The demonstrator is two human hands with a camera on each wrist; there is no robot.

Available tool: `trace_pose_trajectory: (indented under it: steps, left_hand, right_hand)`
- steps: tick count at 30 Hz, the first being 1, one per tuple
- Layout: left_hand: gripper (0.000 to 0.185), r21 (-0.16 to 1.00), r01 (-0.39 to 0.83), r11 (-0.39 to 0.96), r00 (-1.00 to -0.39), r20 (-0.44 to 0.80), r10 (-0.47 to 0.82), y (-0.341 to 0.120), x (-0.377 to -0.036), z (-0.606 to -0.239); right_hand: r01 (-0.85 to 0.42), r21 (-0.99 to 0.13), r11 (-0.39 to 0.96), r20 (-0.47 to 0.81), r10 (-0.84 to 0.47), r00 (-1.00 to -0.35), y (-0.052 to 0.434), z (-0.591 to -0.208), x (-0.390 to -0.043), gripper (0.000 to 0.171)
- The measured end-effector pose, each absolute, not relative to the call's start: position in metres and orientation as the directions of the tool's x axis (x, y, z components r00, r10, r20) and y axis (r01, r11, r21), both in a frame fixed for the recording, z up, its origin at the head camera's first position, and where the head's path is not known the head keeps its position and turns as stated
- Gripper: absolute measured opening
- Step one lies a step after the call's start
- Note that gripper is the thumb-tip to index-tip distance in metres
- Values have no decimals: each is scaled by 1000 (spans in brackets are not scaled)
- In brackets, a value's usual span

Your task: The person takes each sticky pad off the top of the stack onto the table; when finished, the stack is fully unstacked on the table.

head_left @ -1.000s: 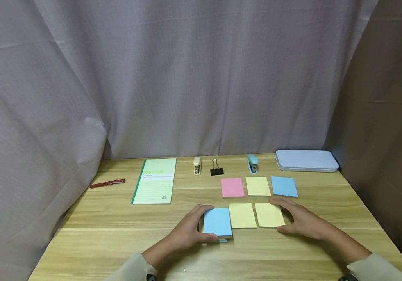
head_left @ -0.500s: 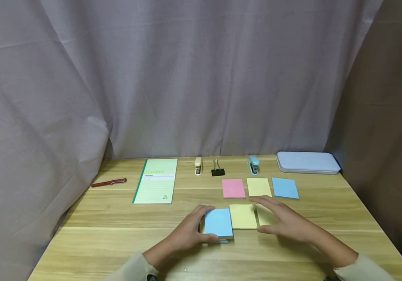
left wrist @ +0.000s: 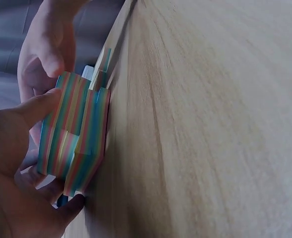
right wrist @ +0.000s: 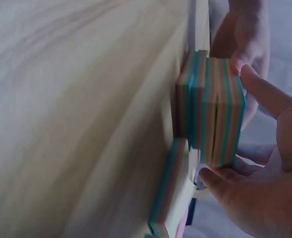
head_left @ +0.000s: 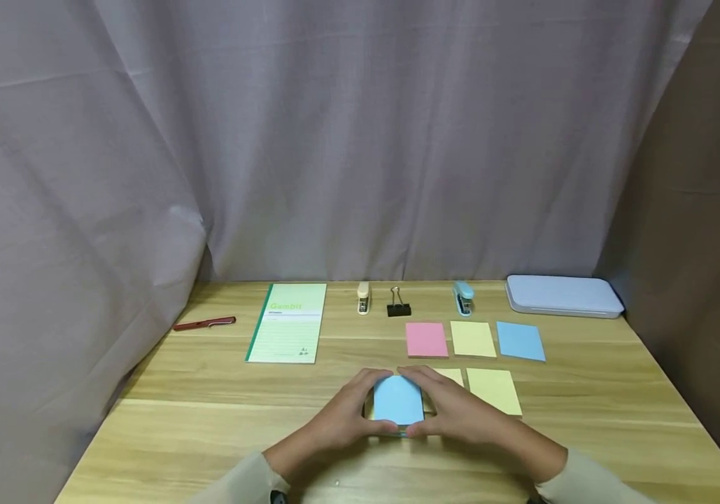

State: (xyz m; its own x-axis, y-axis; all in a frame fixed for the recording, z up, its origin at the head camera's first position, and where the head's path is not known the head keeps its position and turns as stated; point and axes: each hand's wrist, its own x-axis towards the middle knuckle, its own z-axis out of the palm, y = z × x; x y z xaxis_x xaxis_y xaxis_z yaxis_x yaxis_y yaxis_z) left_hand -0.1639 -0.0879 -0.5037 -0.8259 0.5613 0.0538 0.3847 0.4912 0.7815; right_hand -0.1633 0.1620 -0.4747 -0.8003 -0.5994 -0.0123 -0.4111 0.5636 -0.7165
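A stack of sticky note pads (head_left: 398, 400) with a blue top sheet sits on the table between my two hands. Striped, many-coloured edges of the stack (left wrist: 61, 119) show in the left wrist view, with the lower layers offset from the upper ones. My left hand (head_left: 342, 414) grips its left side, thumb at the near edge and fingers at the far edge. From the right, my right hand (head_left: 463, 414) holds the same stack, thumb and fingers at its near and far corners. Behind the right hand lies a partly hidden yellow sticky note pad (head_left: 452, 376); another yellow pad (head_left: 496, 390) lies to its right.
Farther back lie pink (head_left: 426, 340), yellow (head_left: 473, 339) and blue (head_left: 520, 341) sticky note pads. Along the rear stand a cream stapler (head_left: 363, 298), a binder clip (head_left: 399, 305), a blue stapler (head_left: 463, 299) and a pale case (head_left: 564, 295). A notebook (head_left: 287, 325) and red pen (head_left: 205, 323) lie left.
My right hand has moved left from the rightmost near yellow pad, over it, to the blue-topped stack. My left hand stays on the stack. The view has shifted slightly.
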Motion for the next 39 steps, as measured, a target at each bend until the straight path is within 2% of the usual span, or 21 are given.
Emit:
trace_pose_trajectory:
  steps: [26,32,39]
  left_hand:
    - [96,764,373,526,-833,26,553,-88,-163,-509]
    - [101,772,336,540,-851,2,525,-86,-163,-508]
    - [91,742,379,553,-846,37,531,-86,-161,-510]
  right_hand:
    - [-466,-638,613,38,-580,-814,161,-475,-163,88]
    - [-486,-617,618,62,-578,-814,181,-465,-162,85]
    - [-462,-622,632,84,-532,-842,226,-458,-157,84]
